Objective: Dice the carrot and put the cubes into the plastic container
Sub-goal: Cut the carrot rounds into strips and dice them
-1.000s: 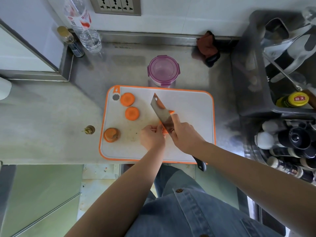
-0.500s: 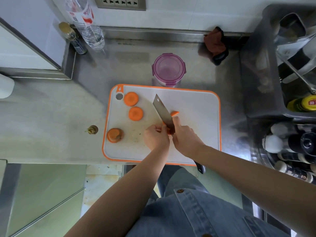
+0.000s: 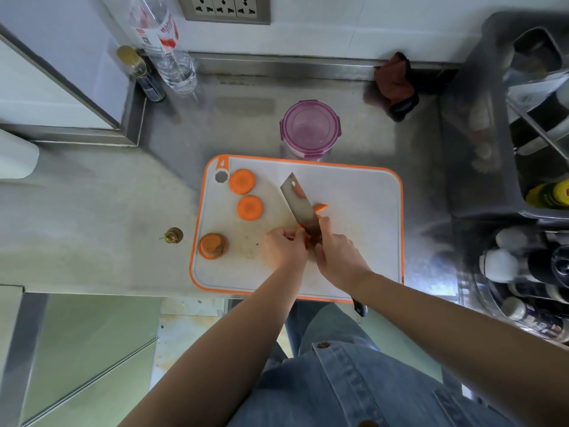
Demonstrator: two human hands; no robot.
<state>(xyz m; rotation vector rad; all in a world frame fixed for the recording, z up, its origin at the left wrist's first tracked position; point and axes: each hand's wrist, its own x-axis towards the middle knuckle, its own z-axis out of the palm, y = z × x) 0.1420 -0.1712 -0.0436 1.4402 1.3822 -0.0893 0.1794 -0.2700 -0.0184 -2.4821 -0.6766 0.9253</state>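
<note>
A white cutting board (image 3: 354, 186) with an orange edge lies on a steel counter (image 3: 92, 211), and both hands work near its middle. The left hand (image 3: 284, 248) has its fingers curled and pinches a carrot piece (image 3: 303, 235) down on the board, just beside the blade. The right hand (image 3: 337, 255) is wrapped round the handle of a knife (image 3: 300, 208), forefinger stretched along the blade's back. The blade points towards 11 o'clock and its edge meets the carrot piece, while the dark end of the handle sticks out under the right wrist at 5 o'clock. A thin orange scrap (image 3: 298, 191) clings to the blade near its tip, and a small wedge (image 3: 320, 207) lies on the board right of the blade.

From the hands, two carrot rounds (image 3: 242, 181) lie flat at 10 to 11 o'clock, close together but apart. A thicker carrot chunk (image 3: 212, 245) stands at 9 o'clock by the board's left edge. Off the board, further out at 9 o'clock, the carrot top (image 3: 174, 235) sits on the counter.

The plastic container (image 3: 309, 127), round with a purple top, stands at 12 o'clock just beyond the board's far edge. No carrot shows in it.

At 11 o'clock by the wall stand a water bottle (image 3: 166, 47) and a small dark bottle (image 3: 141, 72). A reddish cloth (image 3: 395, 80) is bunched at 1 o'clock, and a grey rack (image 3: 480, 118) fills the 2 to 3 o'clock side
</note>
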